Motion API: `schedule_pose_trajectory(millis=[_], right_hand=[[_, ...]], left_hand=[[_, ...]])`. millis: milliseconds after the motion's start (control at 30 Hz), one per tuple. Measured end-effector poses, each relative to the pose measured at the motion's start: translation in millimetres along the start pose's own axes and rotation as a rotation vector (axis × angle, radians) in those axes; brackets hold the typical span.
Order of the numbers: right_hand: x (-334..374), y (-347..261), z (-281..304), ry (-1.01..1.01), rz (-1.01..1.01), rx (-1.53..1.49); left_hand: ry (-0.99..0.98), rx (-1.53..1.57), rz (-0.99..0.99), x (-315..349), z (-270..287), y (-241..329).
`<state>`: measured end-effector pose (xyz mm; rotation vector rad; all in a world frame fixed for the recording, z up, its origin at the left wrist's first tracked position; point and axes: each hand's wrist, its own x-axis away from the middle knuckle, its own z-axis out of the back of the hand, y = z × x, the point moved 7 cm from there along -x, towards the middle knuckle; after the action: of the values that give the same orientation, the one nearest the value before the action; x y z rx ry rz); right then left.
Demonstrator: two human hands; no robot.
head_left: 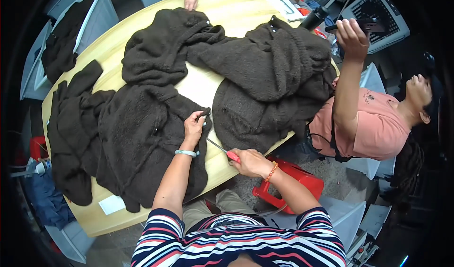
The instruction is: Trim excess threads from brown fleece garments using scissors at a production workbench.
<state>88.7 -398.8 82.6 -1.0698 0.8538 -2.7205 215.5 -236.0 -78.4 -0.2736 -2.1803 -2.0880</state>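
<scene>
My left hand (193,125) pinches the edge of a dark brown fleece garment (137,134) spread over the left of the table. A small pale spot, perhaps a snap, shows at the pinched edge. In my right hand (255,163) is a red-handled tool (233,156) with a long thin metal shaft, like a screwdriver. Its shaft points up and left, toward the garment edge below my left hand. I cannot tell whether the tip touches the fabric. Another dark brown fleece garment (255,120) is heaped on the right.
The pale wooden table (203,87) carries another brown garment (158,44) at the back. A co-worker's hand (190,1) rests there. On the right a person (364,120) holds up a phone (371,26). Below the table's right edge stands a red container (302,179); a white card (112,204) lies front left.
</scene>
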Motion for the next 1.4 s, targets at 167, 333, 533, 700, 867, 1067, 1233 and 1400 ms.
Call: schedule_pose_trajectory(millis=[167, 333, 533, 700, 867, 1067, 1233, 1400], right_hand=[[5, 3, 23, 0.166, -0.09, -0.073], [-10, 10, 36, 0.27, -0.095, -0.078], [3, 18, 10, 0.174, -0.038, -0.036], [5, 0, 25, 0.247, 0.002, -0.092], [4, -11, -3, 0.061, 0.039, 0.007], [32, 7, 1, 0.069, -0.032, -0.001], [39, 1, -3, 0.109, 0.024, 0.033], [37, -9, -7, 0.071, 0.08, 0.033]], left_hand=[[0.015, 0.156, -0.005, 2, -1, 0], [-0.1, 0.151, 0.041, 8, -9, -16], [-0.084, 0.69, 0.349, 18, -13, -15], [-0.091, 0.67, 0.259, 17, 3, -18], [-0.073, 0.556, 0.175, 22, -4, -13], [-0.042, 0.646, 0.238, 29, -4, -16], [-0.052, 0.671, 0.226, 29, -6, -10], [-0.203, 0.726, 0.151, 26, -13, -11]])
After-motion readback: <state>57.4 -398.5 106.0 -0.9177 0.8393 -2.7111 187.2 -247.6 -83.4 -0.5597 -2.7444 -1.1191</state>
